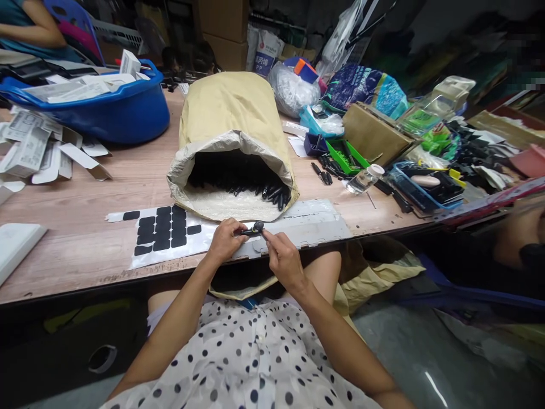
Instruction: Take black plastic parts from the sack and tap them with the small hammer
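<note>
Between my two hands is a small black part (257, 227) with a rounded end, over the front edge of the table. My left hand (226, 240) pinches its dark narrow end. The fingertips of my right hand (284, 255) are closed at its other side; whether they grip it or something small is hard to make out. Under my hands lies a flat grey cardboard piece (317, 221). Left of them is a white sheet with black rounded stickers (164, 230). Just beyond, a large paper sack (232, 108) lies open toward me, with many black slender parts (275, 193) inside.
A blue tub (123, 108) of white boxes stands at left, with loose white boxes (32, 145) before it. At right are a green tray (347, 159), a clear bottle (365, 179) and a blue basket (426, 190). Another open sack (242, 284) is below the table edge. A person's arm (38, 28) shows far left.
</note>
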### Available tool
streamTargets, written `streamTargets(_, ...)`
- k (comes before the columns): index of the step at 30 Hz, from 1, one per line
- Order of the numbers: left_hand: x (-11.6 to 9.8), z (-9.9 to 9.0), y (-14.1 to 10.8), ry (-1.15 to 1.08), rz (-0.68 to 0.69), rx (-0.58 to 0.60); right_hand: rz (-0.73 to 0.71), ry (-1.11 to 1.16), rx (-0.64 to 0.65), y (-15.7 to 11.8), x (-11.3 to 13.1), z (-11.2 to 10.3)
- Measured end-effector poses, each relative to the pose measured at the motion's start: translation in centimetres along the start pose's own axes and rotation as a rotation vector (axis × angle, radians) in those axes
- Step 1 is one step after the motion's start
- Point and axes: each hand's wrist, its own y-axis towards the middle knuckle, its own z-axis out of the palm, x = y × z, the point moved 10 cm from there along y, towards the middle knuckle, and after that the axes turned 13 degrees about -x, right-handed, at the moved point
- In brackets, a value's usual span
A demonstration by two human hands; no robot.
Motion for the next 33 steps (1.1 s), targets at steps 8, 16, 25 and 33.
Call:
streamTargets(8,-0.5,0.1,-0.2,0.069,0.090,-0.007,0.184,0.098,-0.034,0.8,-1.9,-0.5)
streamTargets(16,-0.4,0.3,0.0,0.079,0.077,0.009,0.272,0.141,-0.044,0.1,-3.1,-0.2)
streamTargets(25,0.3,0.1,-0.1,0.043,0.064,-0.011,0.284,0.170,-0.073,-0.1,-3.3,-0.3)
streamTargets(33,-0.1,0.1,-0.4,0.041,0.111,-0.022,0.212,0.137,-0.060,0.0,-2.4,0.5)
